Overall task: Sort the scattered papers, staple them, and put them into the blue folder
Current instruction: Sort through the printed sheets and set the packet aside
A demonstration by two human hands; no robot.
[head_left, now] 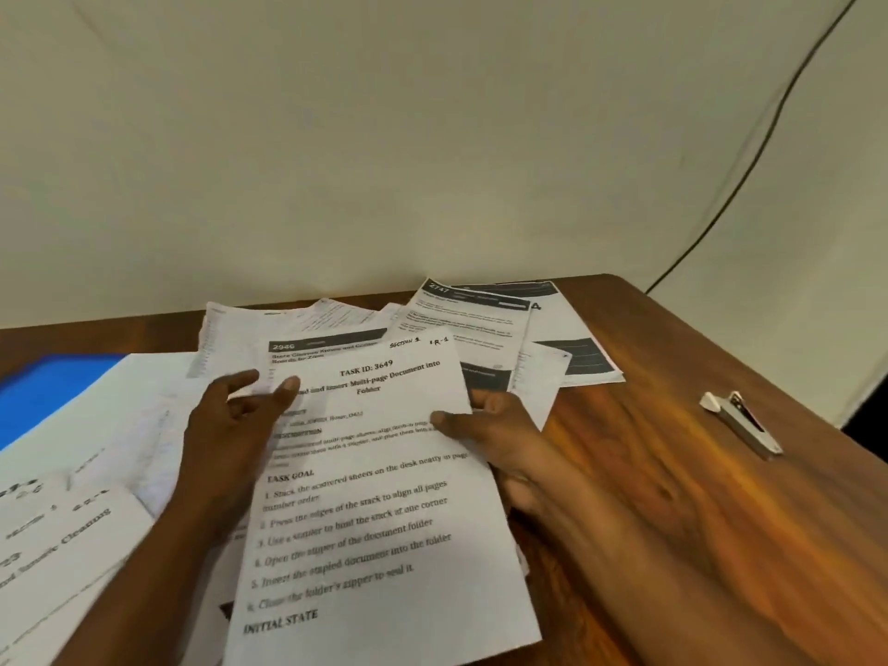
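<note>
Both of your hands hold the white printed sheet headed "TASK ID: 3649" [379, 497]: your left hand [230, 425] pinches its left edge, your right hand [499, 425] grips its right edge, thumb on top. Scattered white papers [480, 324] lie beyond your hands, the blue folder [53, 391] left of them, the small white metal stapler [742, 420] well right.

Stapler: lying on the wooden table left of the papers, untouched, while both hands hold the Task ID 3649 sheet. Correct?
Not quite. The head view shows the stapler on the wooden table right of the papers, not left. It is untouched, and the left hand and right hand do hold the Task ID 3649 sheet.
</note>
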